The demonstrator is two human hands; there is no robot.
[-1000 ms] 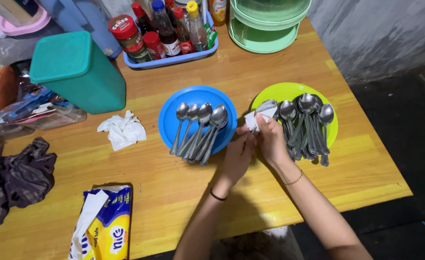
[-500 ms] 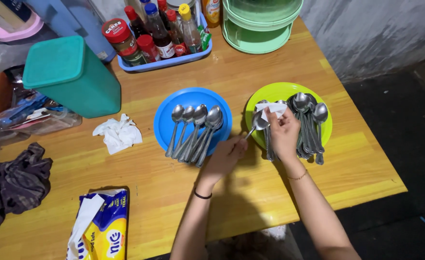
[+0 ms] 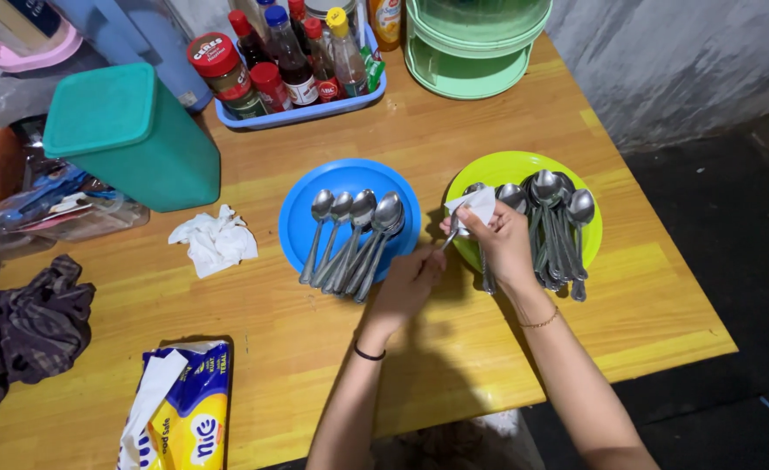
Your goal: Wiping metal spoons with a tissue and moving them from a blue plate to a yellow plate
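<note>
My left hand pinches the handle of a metal spoon between the two plates. A white tissue is wrapped over that spoon's bowl by my right hand, at the left edge of the green plate. Several more spoons lie in a pile on the green plate. On the blue plate to the left, several spoons rest side by side with bowls pointing away from me.
A crumpled tissue lies left of the blue plate. A teal lidded box, a tray of sauce bottles and a green stacked container stand at the back. A tissue pack and dark cloth sit front left.
My right hand drew the tissue down over the spoon's bowl, towards my left hand, after lifting it off a moment earlier. My left hand kept its hold on the handle.
</note>
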